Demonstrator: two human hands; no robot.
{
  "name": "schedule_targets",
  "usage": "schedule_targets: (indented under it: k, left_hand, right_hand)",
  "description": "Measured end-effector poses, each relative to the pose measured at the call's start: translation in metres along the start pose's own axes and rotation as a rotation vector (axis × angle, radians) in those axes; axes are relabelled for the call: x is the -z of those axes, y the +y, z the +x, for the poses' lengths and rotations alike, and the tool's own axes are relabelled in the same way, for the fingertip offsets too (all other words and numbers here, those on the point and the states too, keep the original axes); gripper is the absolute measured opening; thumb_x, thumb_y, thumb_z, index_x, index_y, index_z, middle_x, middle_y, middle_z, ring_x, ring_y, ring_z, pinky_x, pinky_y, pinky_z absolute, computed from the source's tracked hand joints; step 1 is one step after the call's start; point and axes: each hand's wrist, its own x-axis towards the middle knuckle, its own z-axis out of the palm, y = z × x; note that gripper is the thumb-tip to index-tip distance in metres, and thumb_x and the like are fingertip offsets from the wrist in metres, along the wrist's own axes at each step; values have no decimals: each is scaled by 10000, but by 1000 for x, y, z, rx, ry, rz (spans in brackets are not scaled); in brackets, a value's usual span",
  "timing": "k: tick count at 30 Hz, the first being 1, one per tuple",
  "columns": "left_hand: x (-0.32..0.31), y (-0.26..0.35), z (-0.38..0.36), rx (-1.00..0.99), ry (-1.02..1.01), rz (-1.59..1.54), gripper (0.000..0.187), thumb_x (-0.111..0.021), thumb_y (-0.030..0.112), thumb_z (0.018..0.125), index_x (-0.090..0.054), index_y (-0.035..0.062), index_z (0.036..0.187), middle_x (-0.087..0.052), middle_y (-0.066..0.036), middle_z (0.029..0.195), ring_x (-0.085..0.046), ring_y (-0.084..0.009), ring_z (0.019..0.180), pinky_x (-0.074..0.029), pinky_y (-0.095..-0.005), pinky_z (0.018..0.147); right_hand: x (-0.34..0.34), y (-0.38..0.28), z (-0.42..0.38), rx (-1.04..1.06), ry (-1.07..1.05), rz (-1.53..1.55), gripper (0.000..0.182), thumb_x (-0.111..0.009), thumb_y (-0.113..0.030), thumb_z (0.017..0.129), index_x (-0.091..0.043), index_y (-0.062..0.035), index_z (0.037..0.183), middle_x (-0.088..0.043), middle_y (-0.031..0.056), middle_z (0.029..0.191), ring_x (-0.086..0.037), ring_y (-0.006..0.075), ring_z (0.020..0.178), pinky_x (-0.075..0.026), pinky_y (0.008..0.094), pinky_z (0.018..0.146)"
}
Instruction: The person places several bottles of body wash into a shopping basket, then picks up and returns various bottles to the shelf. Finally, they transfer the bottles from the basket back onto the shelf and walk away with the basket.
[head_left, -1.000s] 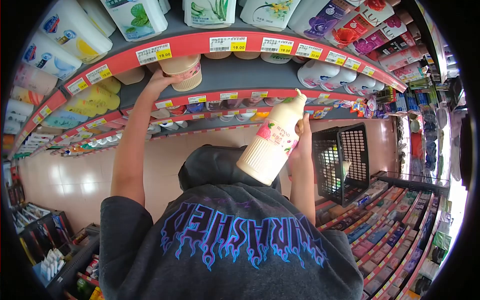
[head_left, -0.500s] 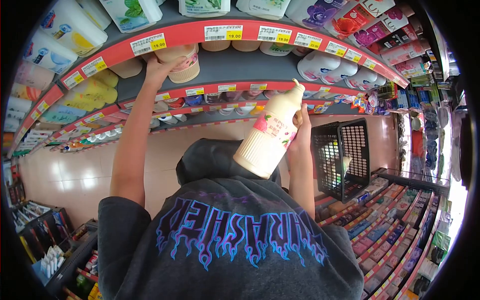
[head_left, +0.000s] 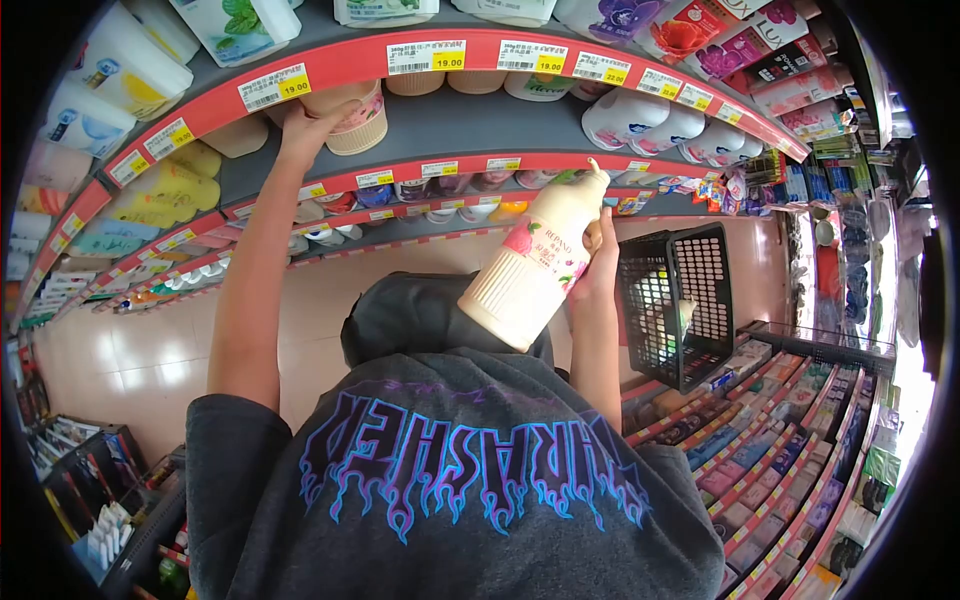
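Note:
Up at the shelf, my left hand (head_left: pixel 315 130) is wrapped round a cream bottle (head_left: pixel 362 128) with a pink floral label. That bottle stands on the shelf, its upper part hidden by the red shelf edge. In front of my chest, my right hand (head_left: pixel 597 255) grips a second cream pump bottle (head_left: pixel 530 262) from its right side. This one is tilted, pump end up and to the right, and its label shows pink flowers. Most of my right fingers are hidden behind it.
A black shopping basket (head_left: pixel 708 310) with items inside is right of my right forearm. Red price-tag edges (head_left: pixel 430 57) run along the curved-looking shelves, and white bottles (head_left: pixel 628 122) stand right of the left-hand bottle. Low racks of packets (head_left: pixel 750 460) fill the lower right.
The view has shifted slightly, so shelves and basket appear a little farther left and higher. Both hands keep their hold on the bottles, and the right-hand bottle stays tilted.

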Motion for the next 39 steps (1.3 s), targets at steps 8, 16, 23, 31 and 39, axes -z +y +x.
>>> schedule_targets:
  k: [8, 16, 23, 31, 39]
  left_hand:
    - [2, 0, -2, -33, -55, -62, 671, -797, 276, 617, -488, -20, 1134, -565, -133, 1099, -561, -192, 1004, -457, -292, 859]
    - [2, 8, -6, -27, -56, -2, 646, -766, 272, 671, -472, -33, 1159, -546, -133, 1134, -537, -191, 1037, -425, -290, 891]
    - [4, 7, -7, 3, -115, -63, 625, -764, 270, 673, -492, -31, 1148, -557, -131, 1122, -542, -193, 1027, -429, -289, 880]
    - [3, 15, -12, -29, -114, -67, 573, -760, 250, 680, -516, -24, 1120, -574, -127, 1095, -562, -185, 989, -449, -292, 858]
    - [2, 3, -8, -73, -138, -140, 547, -748, 232, 698, -507, -20, 1121, -578, -123, 1083, -568, -175, 978, -454, -287, 850]
  right_hand:
    - [10, 7, 0, 3, 37, 16, 465, -434, -430, 891, -495, -39, 1135, -594, 123, 1033, -595, 224, 941, -490, 363, 814]
    - [20, 11, 3, 15, 38, 1, 451, -433, -415, 893, -510, -37, 1126, -598, 121, 1054, -600, 230, 945, -492, 365, 819]
    - [11, 9, -6, 33, 34, 12, 447, -432, -406, 894, -504, -40, 1140, -600, 121, 1062, -598, 234, 955, -486, 372, 832]
    - [34, 4, 8, -15, 44, -53, 476, -447, -442, 875, -500, -55, 1147, -594, 104, 1069, -593, 225, 957, -484, 384, 826]
    - [7, 6, 0, -1, 68, -150, 533, -464, -509, 853, -491, -63, 1144, -560, 47, 994, -556, 170, 917, -467, 339, 786]
